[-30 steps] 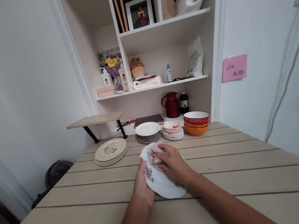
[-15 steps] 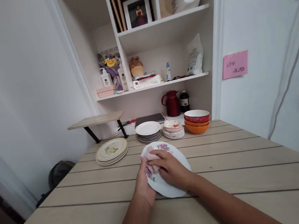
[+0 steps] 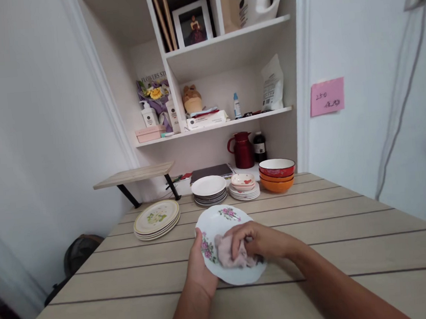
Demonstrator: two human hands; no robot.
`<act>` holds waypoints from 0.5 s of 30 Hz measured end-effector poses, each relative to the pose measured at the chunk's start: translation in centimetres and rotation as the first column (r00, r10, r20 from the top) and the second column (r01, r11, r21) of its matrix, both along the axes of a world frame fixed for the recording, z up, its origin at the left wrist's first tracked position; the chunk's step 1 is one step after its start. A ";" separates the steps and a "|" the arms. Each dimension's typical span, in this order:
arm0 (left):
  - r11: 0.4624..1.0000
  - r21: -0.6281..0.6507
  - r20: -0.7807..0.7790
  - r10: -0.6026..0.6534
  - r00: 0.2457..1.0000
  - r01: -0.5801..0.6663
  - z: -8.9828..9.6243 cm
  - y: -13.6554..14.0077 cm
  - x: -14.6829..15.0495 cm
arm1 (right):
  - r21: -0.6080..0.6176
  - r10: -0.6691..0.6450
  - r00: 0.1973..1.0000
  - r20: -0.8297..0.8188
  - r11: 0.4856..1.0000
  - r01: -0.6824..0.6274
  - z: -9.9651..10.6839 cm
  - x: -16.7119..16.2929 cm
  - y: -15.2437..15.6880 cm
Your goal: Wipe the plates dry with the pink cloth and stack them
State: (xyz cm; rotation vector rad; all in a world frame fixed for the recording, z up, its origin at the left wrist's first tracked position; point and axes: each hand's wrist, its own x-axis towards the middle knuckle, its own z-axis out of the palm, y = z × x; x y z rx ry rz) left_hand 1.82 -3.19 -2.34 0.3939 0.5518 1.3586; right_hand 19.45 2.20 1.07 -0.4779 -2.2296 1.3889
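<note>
A white plate (image 3: 221, 222) with pink flower sprays is tilted toward me above the wooden table. My left hand (image 3: 199, 264) grips its left edge, thumb on the rim and the other fingers hidden beneath. Bunched under the fingers of my right hand (image 3: 258, 239) is a pale pink cloth (image 3: 229, 252), pressed against the plate's face right of and below its middle. The right fingers are curled into the cloth, and the hand covers the plate's right side.
Behind the plate stand a stack of yellow-rimmed plates (image 3: 156, 218), a stack of white-topped plates (image 3: 208, 185), small dishes (image 3: 243, 180) on saucers, and stacked red and orange bowls (image 3: 277, 174). A small raised wooden shelf (image 3: 135, 174) stands at back left. A red jug (image 3: 243, 150) is further back.
My right hand has slid the cloth from the plate's upper left down to its lower right. The left hand keeps its hold. The whole view has shifted slightly.
</note>
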 end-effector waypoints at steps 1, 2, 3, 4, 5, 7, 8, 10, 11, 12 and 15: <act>1.000 -0.003 0.000 0.017 1.000 -0.017 -0.1 0.0 -0.1 | -0.037 -0.098 0.993 -0.067 0.995 0.096 -0.3 0.2 0.5; 0.999 -0.010 0.004 0.038 0.999 -0.038 -0.1 0.0 -0.1 | -0.071 -0.216 0.967 -0.136 0.976 0.208 -0.5 0.5 1.1; 0.998 -0.018 0.012 0.060 0.998 -0.060 -0.1 0.0 -0.2 | -0.105 -0.336 0.922 -0.193 0.941 0.321 -0.7 0.7 1.7; 0.997 -0.026 0.020 0.079 0.997 -0.079 -0.1 0.0 -0.3 | -0.135 -0.441 0.868 -0.229 0.897 0.420 -0.9 1.0 2.3; 0.995 -0.034 0.027 0.090 0.996 -0.089 -0.1 -0.1 -0.3 | -0.157 -0.522 0.818 -0.240 0.853 0.498 -1.1 1.4 2.7; 0.995 -0.044 0.037 0.090 0.995 -0.089 -0.1 -0.1 -0.3 | -0.146 -0.619 0.755 -0.215 0.785 0.602 -1.2 1.9 3.3; 0.995 -0.048 0.038 0.091 0.995 -0.089 0.0 -0.2 -0.3 | -0.097 -0.640 0.743 -0.196 0.767 0.634 -1.2 2.1 3.4; 0.994 -0.058 0.039 0.092 0.995 -0.090 0.0 -0.2 -0.3 | 0.083 -0.629 0.756 -0.183 0.756 0.649 -1.2 2.2 3.1; 0.994 -0.061 0.041 0.093 0.995 -0.090 0.0 -0.2 -0.2 | 0.186 -0.596 0.784 -0.176 0.762 0.621 -1.2 2.0 2.8; 0.994 -0.059 0.044 0.091 0.995 -0.088 0.0 -0.2 -0.2 | 0.276 -0.549 0.820 -0.163 0.773 0.572 -1.2 1.6 2.3; 0.998 -0.030 0.069 0.056 0.996 -0.054 0.2 -0.3 -0.1 | 0.412 -0.393 0.914 -0.099 0.820 0.397 -1.5 -0.1 0.5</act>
